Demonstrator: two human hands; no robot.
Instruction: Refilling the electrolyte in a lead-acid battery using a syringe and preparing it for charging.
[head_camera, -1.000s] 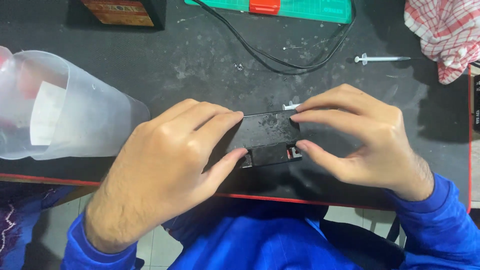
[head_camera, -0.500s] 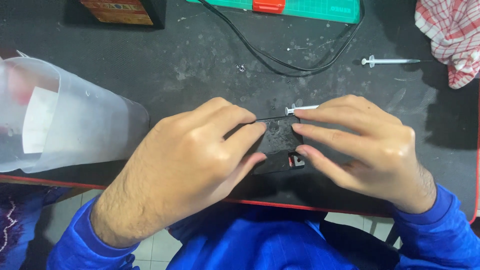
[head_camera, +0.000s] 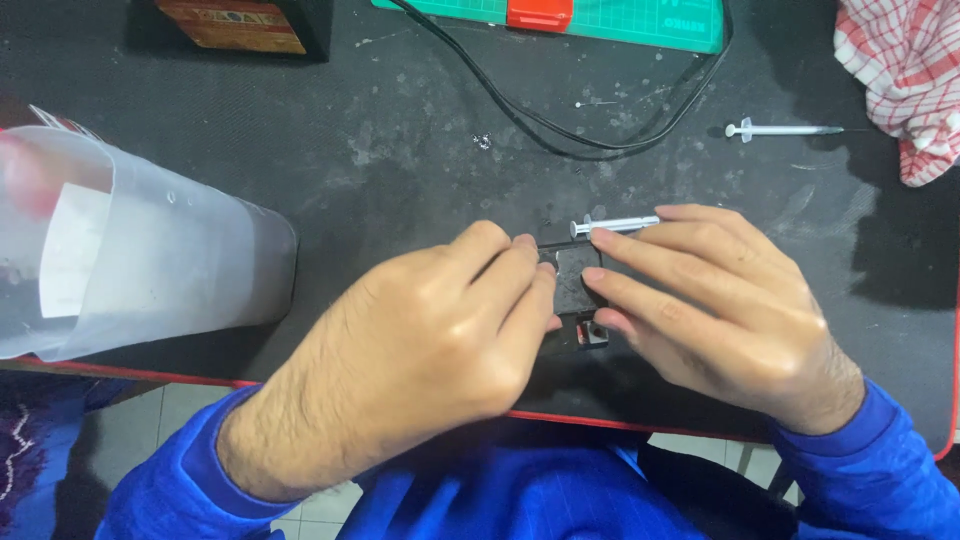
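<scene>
1. A small black part (head_camera: 575, 285) is held between the two hands at the near edge of the dark mat (head_camera: 400, 150), just above the mat's red border.
2. The left hand (head_camera: 430, 350) is laid palm down with the wrist angled in from the lower left; its fingers are curled forward, and the fingertips (head_camera: 525, 250) are pressed against the left edge of the black part. Most of the part is hidden under this hand.
3. The right hand (head_camera: 720, 310) is brought in from the lower right, also palm down. Its fingers are stretched out flat towards the left, with the fingertips (head_camera: 600, 240) resting on the top and right side of the part. Both hands are therefore closed narrowly on the same part.
4. A small syringe (head_camera: 615, 225) is seen just beyond the right fingertips, touching or nearly touching them; which cannot be told.
5. A second syringe (head_camera: 785, 130) lies well beyond the right hand, near a red checked cloth (head_camera: 905, 80).
6. A black cable (head_camera: 560, 125) is looped on the mat beyond both hands.
7. A cloudy plastic jug (head_camera: 150, 260) lies on its side to the left of the left hand, apart from it.
8. Both wrists are covered by blue sleeves (head_camera: 870, 460).
</scene>
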